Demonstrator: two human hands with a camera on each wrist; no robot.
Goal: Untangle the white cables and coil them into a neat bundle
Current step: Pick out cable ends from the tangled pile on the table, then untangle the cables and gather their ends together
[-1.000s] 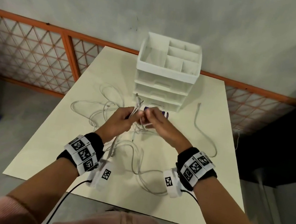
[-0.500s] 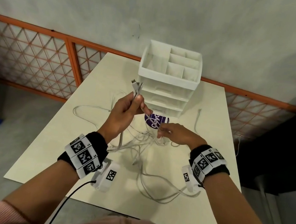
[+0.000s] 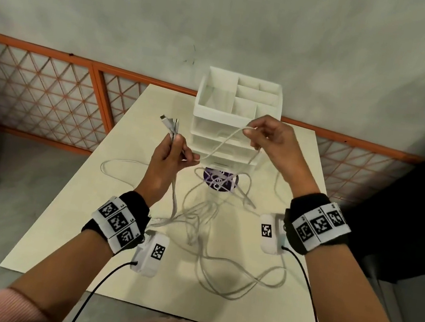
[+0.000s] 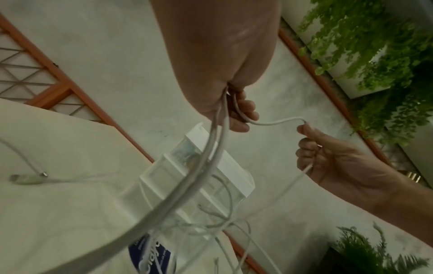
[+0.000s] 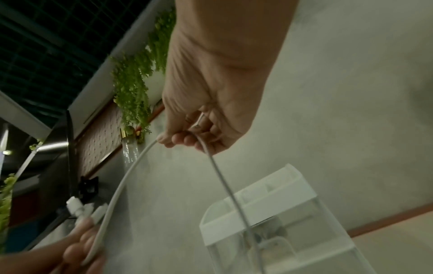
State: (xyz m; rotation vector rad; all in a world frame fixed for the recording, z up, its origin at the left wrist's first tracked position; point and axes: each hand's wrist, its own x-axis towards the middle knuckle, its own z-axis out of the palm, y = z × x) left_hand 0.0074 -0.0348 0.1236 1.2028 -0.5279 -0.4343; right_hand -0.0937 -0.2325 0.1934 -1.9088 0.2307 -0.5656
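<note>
Right hand (image 3: 269, 139) risen, pinching white cables' (image 3: 206, 215) strand; left hand (image 3: 168, 160) gripping plug ends; rest tangled.

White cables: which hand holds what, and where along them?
Left hand grips several white cables just below their connector ends. Right hand pinches one strand mid-length.

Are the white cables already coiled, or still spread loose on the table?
Still loose: the white cables sprawl tangled over the table; no coil is formed.
</note>
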